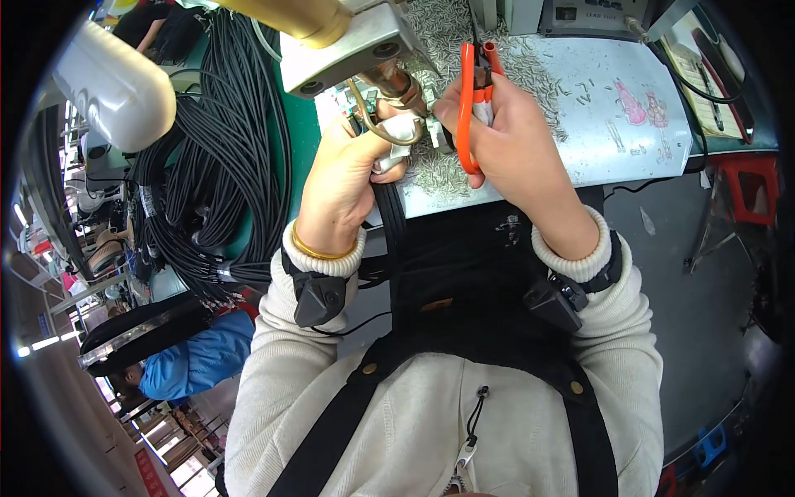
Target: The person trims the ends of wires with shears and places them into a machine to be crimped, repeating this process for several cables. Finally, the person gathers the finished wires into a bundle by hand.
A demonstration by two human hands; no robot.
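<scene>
My left hand (335,186) is closed round black cables (389,209) that hang down over the near edge of the metal worktop. White wrapping covers some of its fingertips, which sit under the press tool (402,87). A bent metal rod (364,112) curves in front of them. Orange-handled pliers (466,108) rest in my right hand (526,137), jaws pointing away from me. The thumb and forefinger of that hand reach to a small black-and-metal piece (440,132) beside the tool. Part of this spot is hidden behind the press and my fingers.
Small silvery metal bits (439,25) lie thickly over the worktop (613,157). Big coils of black cable (215,190) fill the left side. A grey box (592,25) stands at the back; a red stool (749,186) is at the right. Someone in blue (199,356) sits left.
</scene>
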